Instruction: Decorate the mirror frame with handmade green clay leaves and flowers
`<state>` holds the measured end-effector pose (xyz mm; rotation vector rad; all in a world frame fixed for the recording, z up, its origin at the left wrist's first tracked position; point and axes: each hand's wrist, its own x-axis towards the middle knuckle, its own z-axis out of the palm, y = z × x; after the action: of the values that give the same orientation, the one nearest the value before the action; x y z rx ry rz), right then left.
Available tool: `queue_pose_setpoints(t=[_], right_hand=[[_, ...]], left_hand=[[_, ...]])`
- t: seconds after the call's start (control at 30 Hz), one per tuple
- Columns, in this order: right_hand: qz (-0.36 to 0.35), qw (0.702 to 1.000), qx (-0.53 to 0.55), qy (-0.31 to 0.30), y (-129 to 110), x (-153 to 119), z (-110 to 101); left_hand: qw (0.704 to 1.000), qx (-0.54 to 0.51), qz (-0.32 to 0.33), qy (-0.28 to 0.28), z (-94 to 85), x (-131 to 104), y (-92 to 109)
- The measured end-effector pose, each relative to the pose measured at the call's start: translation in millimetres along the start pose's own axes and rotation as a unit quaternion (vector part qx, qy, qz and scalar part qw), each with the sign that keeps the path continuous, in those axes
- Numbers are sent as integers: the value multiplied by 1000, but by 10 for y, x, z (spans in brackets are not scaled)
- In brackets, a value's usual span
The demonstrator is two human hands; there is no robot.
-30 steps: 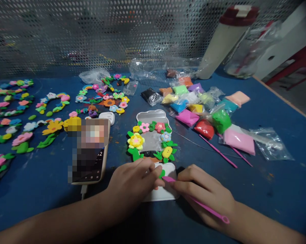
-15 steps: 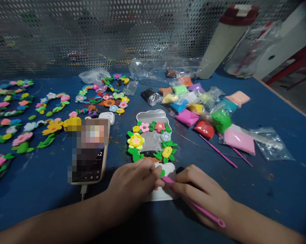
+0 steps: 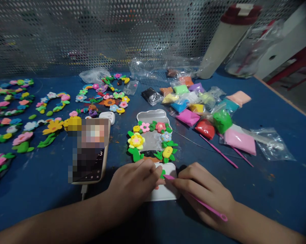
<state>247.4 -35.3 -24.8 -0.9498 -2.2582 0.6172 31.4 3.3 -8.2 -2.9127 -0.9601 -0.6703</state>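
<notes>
Two bare hands meet over the white panel [image 3: 168, 194] on the blue surface [image 3: 122, 223]; the right hand [image 3: 205, 189] grips the pink tool [image 3: 208, 206] in its fingers, the tip at the green piece [image 3: 163, 173], which shows over the panel's upper part; the left hand [image 3: 136, 181] has its fingers curled beside that piece, though whether they pinch it cannot be told; just beyond the panel lies the mirror [image 3: 151, 140], ringed by flowers [image 3: 136, 141] and leaves; the phone [image 3: 102, 166] lies to the left, flower rings [image 3: 65, 98] past it; coloured packets [image 3: 188, 117] lie heaped at the right, two pink sticks [image 3: 219, 151] near them.
</notes>
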Motion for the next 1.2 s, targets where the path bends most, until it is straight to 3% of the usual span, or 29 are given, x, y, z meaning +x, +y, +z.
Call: queue_pose_setpoints(t=[0.17, 0.5, 0.7, 1.2], right_hand=[[-3, 1000, -2, 16, -26, 18, -31], [-2, 1000, -23, -16, 4, 12, -7], [-4, 1000, -7, 22, -31, 36, -47], [-40, 998, -58, 4, -28, 57, -2]], left_hand=[[1000, 6, -3, 6, 9, 2, 12], [1000, 21, -2, 5, -10, -9, 18], [1000, 28, -9, -2, -22, -2, 35], [1000, 19, 9, 1, -47, 5, 55]])
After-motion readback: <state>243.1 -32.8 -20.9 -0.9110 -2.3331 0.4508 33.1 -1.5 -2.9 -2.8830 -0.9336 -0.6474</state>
